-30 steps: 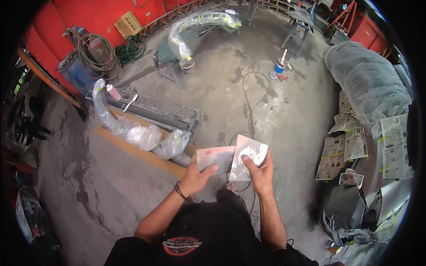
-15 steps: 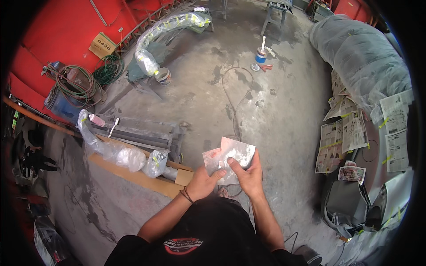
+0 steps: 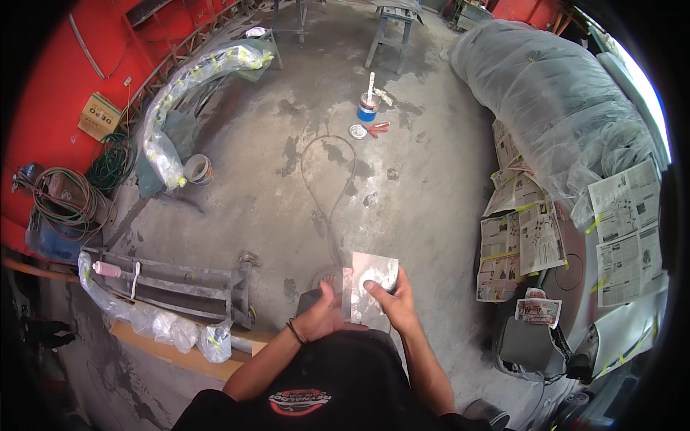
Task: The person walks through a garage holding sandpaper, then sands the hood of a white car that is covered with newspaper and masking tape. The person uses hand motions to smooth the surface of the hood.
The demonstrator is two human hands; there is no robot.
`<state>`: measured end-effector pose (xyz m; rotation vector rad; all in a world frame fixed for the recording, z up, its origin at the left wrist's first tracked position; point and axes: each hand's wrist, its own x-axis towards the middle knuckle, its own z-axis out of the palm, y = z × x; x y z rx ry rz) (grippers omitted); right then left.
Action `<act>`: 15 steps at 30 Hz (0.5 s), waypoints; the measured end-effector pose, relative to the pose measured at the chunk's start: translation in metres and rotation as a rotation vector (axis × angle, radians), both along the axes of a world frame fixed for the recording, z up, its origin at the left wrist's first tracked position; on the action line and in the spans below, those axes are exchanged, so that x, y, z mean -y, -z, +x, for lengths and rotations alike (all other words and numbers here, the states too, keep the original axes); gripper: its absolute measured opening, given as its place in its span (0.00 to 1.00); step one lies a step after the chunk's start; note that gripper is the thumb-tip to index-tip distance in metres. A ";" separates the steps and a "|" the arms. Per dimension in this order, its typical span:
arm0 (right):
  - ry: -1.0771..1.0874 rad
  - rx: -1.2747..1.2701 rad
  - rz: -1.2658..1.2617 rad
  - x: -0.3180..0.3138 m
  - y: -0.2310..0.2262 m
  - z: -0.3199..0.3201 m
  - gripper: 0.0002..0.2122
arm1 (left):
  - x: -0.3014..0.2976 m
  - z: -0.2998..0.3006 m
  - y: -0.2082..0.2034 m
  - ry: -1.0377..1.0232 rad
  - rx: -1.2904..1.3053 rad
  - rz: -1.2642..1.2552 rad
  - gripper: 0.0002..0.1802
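A thin, pale sheet point(image 3: 375, 274) is held up in front of me, blotched with white and pinkish along its left side. My right hand point(image 3: 394, 302) pinches its right edge, the thumb lying on the white patch. Beside the sheet's lower left corner, my left hand point(image 3: 322, 318) has its thumb raised and its fingers stretched out, slightly blurred. Its fingertips come close to the sheet's lower edge; I cannot tell if they touch. A bare foot point(image 3: 329, 279) shows behind my left hand.
Ahead on the concrete floor stand a blue paint can point(image 3: 368, 109), a round lid point(image 3: 358, 132) and red-handled tools point(image 3: 376, 129). A hose point(image 3: 305, 154) loops nearer. Plastic-wrapped parts point(image 3: 164, 154) lie left, beside a metal frame point(image 3: 205, 276). Newspaper point(image 3: 543, 237) masks a car body on the right.
My left hand has let go of the sheets and opened, moving slightly down. The sheet's pinkish part now shows only as a strip. My view has shifted right.
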<state>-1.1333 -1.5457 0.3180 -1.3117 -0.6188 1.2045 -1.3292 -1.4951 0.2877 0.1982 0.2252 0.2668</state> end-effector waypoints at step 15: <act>0.503 -0.563 0.211 -0.115 -0.038 0.195 0.17 | -0.210 0.225 -0.060 -0.145 -0.327 0.642 0.19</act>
